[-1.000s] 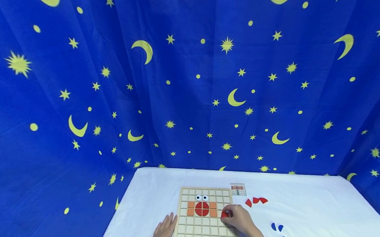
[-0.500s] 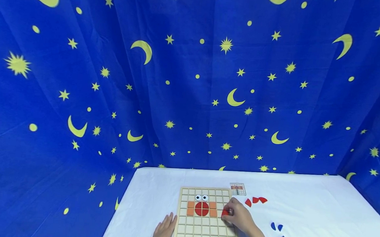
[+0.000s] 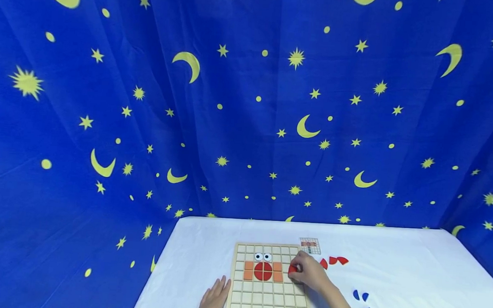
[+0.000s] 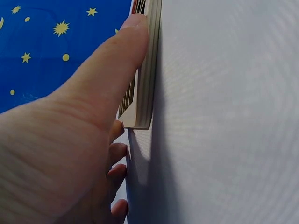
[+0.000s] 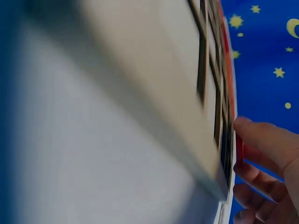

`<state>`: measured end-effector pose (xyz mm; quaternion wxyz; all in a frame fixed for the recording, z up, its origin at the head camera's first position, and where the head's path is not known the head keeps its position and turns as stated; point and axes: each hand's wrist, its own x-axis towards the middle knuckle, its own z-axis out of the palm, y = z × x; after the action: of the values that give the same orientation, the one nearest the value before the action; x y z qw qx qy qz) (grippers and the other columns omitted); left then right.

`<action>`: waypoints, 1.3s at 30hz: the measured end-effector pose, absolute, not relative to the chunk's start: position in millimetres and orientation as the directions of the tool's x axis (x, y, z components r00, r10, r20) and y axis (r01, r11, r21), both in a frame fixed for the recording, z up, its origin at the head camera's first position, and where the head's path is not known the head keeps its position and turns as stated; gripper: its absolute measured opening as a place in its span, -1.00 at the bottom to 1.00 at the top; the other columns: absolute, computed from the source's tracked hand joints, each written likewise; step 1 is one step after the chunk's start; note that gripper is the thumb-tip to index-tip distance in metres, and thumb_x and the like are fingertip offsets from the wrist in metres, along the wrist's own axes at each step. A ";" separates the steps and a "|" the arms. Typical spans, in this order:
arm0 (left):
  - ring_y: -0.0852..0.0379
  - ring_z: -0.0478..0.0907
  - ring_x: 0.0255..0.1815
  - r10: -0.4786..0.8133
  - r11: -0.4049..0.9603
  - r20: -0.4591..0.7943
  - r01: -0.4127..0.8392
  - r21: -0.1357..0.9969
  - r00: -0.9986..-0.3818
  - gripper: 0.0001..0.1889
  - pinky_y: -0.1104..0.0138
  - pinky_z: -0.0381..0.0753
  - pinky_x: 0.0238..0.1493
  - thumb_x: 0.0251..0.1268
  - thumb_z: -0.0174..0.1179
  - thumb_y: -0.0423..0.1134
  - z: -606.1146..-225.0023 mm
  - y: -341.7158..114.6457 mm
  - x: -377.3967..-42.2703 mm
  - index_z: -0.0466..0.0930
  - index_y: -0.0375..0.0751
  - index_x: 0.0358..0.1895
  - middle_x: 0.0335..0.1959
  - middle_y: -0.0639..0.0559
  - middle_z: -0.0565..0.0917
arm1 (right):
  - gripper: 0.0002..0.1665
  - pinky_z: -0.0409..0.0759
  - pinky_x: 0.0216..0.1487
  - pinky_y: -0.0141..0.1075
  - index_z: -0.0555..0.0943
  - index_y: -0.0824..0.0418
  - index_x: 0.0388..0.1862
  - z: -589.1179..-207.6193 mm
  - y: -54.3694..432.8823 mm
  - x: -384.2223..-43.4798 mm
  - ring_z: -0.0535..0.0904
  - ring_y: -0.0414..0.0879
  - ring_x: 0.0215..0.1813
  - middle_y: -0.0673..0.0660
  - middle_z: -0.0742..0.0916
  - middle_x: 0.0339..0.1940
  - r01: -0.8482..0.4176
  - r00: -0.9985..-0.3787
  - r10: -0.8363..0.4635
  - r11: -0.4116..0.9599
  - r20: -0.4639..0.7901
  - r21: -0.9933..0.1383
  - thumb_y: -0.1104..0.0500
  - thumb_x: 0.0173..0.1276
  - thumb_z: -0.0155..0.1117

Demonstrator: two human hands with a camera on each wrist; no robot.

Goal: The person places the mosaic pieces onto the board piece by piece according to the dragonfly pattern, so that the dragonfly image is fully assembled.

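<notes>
A wooden grid board [image 3: 263,298] lies on the white table. Two googly-eye tiles [image 3: 263,257], orange square tiles [image 3: 249,270] and a red disc of quarter pieces [image 3: 263,271] sit in its cells. My right hand [image 3: 310,271] pinches a red quarter-circle piece [image 3: 292,270] over the board's right side; in the right wrist view that red piece [image 5: 239,148] shows edge-on between thumb and fingers. My left hand [image 3: 214,300] rests at the board's near left corner with its fingers extended, and in the left wrist view the thumb [image 4: 133,35] lies along the frame's edge.
Beyond the board's far right corner lies a small pattern card [image 3: 310,245]. Loose red quarter pieces [image 3: 342,260] lie to the right of the card, and several blue pieces [image 3: 365,297] are nearer, partly behind the right forearm. A blue star-patterned curtain [image 3: 248,126] surrounds the table.
My right hand has shifted slightly toward the far edge and turned the red piece. Its sleeve and a dark item at the wrist now show. The left hand stays in place.
</notes>
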<state>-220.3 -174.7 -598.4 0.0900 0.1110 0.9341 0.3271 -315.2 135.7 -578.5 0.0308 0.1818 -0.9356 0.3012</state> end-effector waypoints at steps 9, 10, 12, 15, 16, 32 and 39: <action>-0.53 -0.06 0.45 0.288 0.740 -0.108 0.149 0.655 -0.952 0.10 -0.39 -0.10 0.34 -0.07 0.38 0.21 -596.2 -175.4 -219.7 0.10 -0.47 0.41 0.45 -0.49 0.09 | -0.75 0.33 -0.40 -0.46 0.73 0.08 -0.30 -575.7 139.4 -327.4 0.33 -0.35 -0.41 -0.14 0.54 -0.40 -0.458 -0.881 -0.454 0.743 0.134 -0.488 0.05 0.03 0.51; -0.53 -0.07 0.45 0.291 0.734 -0.114 0.145 0.663 -0.950 0.10 -0.39 -0.11 0.34 -0.06 0.38 0.20 -595.7 -175.4 -219.8 0.09 -0.47 0.41 0.45 -0.49 0.08 | -0.74 0.34 -0.40 -0.46 0.74 0.09 -0.27 -575.0 138.9 -327.0 0.33 -0.36 -0.40 -0.14 0.54 -0.39 -0.464 -0.876 -0.464 0.736 0.132 -0.492 0.05 0.04 0.50; -0.53 -0.09 0.45 0.293 0.725 -0.122 0.137 0.675 -0.948 0.10 -0.39 -0.13 0.35 -0.06 0.38 0.20 -595.0 -175.4 -220.0 0.08 -0.47 0.42 0.46 -0.49 0.07 | -0.72 0.33 -0.41 -0.47 0.74 0.12 -0.23 -573.5 137.7 -325.8 0.33 -0.36 -0.40 -0.13 0.54 -0.39 -0.474 -0.868 -0.481 0.721 0.128 -0.506 0.08 0.06 0.48; -0.52 -0.09 0.46 0.293 0.725 -0.119 0.139 0.675 -0.949 0.10 -0.39 -0.14 0.35 -0.06 0.37 0.20 -594.2 -174.8 -219.8 0.08 -0.46 0.42 0.46 -0.48 0.07 | -0.70 0.34 -0.40 -0.46 0.74 0.15 -0.17 -571.8 135.2 -324.3 0.33 -0.36 -0.39 -0.12 0.54 -0.37 -0.479 -0.860 -0.498 0.708 0.114 -0.519 0.12 0.09 0.44; -0.51 -0.09 0.46 0.291 0.727 -0.118 0.139 0.672 -0.950 0.10 -0.38 -0.13 0.35 -0.07 0.38 0.20 -594.4 -174.7 -219.7 0.08 -0.46 0.42 0.46 -0.48 0.07 | -0.69 0.34 -0.40 -0.46 0.74 0.16 -0.15 -571.8 134.5 -324.2 0.33 -0.36 -0.39 -0.12 0.54 -0.37 -0.478 -0.858 -0.501 0.706 0.108 -0.522 0.12 0.09 0.44; -0.51 -0.07 0.46 0.276 0.749 -0.115 0.139 0.648 -0.954 0.10 -0.38 -0.10 0.35 -0.08 0.39 0.20 -595.5 -174.1 -219.9 0.09 -0.46 0.42 0.45 -0.48 0.09 | -0.71 0.44 -0.32 -0.42 0.72 0.15 -0.20 -580.5 131.2 -327.0 0.41 -0.34 -0.34 -0.11 0.59 -0.35 -0.455 -0.874 -0.468 0.691 0.133 -0.562 0.18 0.03 0.44; -0.51 -0.09 0.46 0.275 0.734 -0.130 0.121 0.669 -0.953 0.11 -0.37 -0.13 0.36 -0.09 0.40 0.18 -592.7 -174.2 -219.5 0.09 -0.47 0.42 0.46 -0.48 0.08 | -0.73 0.51 -0.27 -0.39 0.72 0.14 -0.20 -581.0 131.1 -327.2 0.48 -0.34 -0.31 -0.11 0.67 -0.33 -0.453 -0.879 -0.451 0.692 0.154 -0.562 0.27 0.05 0.40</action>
<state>-219.5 -174.2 -592.7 0.1108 0.1070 0.9245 0.3488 -327.2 131.1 -581.0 0.0019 0.2456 -0.9197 0.3062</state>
